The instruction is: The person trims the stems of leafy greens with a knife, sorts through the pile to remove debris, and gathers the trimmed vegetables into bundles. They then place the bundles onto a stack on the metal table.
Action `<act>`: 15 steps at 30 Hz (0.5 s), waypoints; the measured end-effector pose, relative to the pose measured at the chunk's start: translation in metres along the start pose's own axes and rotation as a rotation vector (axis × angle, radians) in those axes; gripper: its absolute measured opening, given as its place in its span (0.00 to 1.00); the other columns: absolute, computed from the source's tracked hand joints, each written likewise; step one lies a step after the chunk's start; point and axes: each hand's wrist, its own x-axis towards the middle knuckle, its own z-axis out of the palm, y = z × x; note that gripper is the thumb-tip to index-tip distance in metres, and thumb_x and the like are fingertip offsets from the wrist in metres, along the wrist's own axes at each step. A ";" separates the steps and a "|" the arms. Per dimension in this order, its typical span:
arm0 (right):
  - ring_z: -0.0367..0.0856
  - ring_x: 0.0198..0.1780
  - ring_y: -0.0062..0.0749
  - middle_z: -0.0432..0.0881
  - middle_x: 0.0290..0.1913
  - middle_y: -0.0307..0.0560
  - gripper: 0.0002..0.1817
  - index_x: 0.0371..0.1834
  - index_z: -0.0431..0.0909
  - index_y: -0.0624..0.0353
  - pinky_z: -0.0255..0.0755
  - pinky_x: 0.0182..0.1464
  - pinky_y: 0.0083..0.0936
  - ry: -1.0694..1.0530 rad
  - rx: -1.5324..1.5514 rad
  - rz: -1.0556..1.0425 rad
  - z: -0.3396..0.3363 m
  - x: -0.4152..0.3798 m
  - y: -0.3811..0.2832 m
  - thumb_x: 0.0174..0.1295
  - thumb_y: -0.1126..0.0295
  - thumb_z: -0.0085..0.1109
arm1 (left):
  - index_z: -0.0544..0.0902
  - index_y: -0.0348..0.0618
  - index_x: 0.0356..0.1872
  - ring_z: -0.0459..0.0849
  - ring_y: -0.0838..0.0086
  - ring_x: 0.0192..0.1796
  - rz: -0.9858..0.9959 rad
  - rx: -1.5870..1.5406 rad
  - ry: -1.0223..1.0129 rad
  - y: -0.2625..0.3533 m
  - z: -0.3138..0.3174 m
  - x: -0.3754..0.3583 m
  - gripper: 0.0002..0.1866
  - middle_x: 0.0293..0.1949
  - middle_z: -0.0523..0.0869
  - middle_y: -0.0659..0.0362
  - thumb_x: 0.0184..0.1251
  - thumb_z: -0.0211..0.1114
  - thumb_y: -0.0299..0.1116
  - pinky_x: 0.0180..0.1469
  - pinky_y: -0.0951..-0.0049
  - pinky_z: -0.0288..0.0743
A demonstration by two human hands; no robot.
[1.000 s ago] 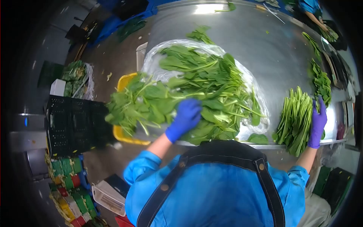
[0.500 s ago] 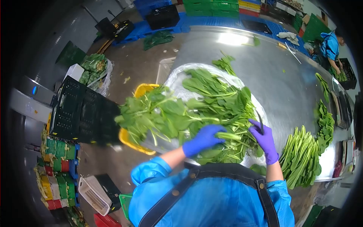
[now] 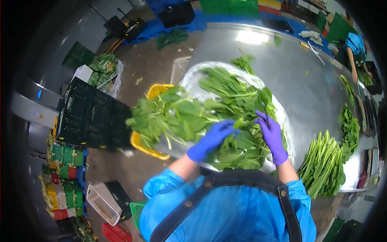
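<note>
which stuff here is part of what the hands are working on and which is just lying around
In hand:
- left hand and right hand, both gloved, on the loose leafy greens
- clear plastic sheet under that heap
- steel table
- sorted bundle of greens at the right edge

Lying about:
- black crate
- yellow tub
- stacked coloured crates
- white basket

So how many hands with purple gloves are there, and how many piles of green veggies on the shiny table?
Gloved hands: 2, the left hand and the right hand, both in the big leafy pile.
Big leafy pile on clear plastic: 1
Neat stem bundle at the table edge: 1
Smaller leaf heap beyond it: 1
Total: 5
</note>
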 end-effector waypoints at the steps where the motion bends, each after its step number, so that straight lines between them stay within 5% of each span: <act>1: 0.84 0.42 0.30 0.85 0.38 0.46 0.19 0.58 0.74 0.57 0.75 0.45 0.23 0.001 0.000 0.025 0.002 -0.004 0.004 0.63 0.72 0.54 | 0.70 0.33 0.58 0.80 0.75 0.44 -0.022 -0.009 -0.004 0.003 0.000 -0.003 0.19 0.46 0.82 0.53 0.69 0.55 0.31 0.50 0.76 0.73; 4: 0.85 0.39 0.41 0.84 0.38 0.54 0.28 0.59 0.74 0.47 0.77 0.43 0.29 -0.111 -0.158 -0.217 0.013 -0.012 0.011 0.52 0.80 0.52 | 0.70 0.33 0.58 0.79 0.75 0.47 -0.067 0.039 0.036 0.003 0.001 -0.004 0.19 0.48 0.81 0.54 0.69 0.55 0.31 0.51 0.77 0.73; 7: 0.84 0.38 0.45 0.84 0.39 0.53 0.31 0.60 0.74 0.47 0.78 0.41 0.32 -0.077 -0.269 -0.356 0.025 -0.014 -0.002 0.49 0.81 0.49 | 0.70 0.33 0.58 0.80 0.74 0.50 0.019 0.017 0.015 -0.007 0.006 -0.005 0.19 0.52 0.78 0.54 0.70 0.55 0.31 0.51 0.76 0.73; 15: 0.83 0.35 0.48 0.83 0.35 0.55 0.30 0.58 0.75 0.46 0.76 0.38 0.34 -0.073 -0.336 -0.348 0.031 -0.007 0.018 0.48 0.80 0.49 | 0.72 0.32 0.56 0.80 0.73 0.50 0.003 0.044 -0.013 -0.001 0.008 -0.016 0.21 0.48 0.79 0.56 0.68 0.58 0.36 0.50 0.75 0.73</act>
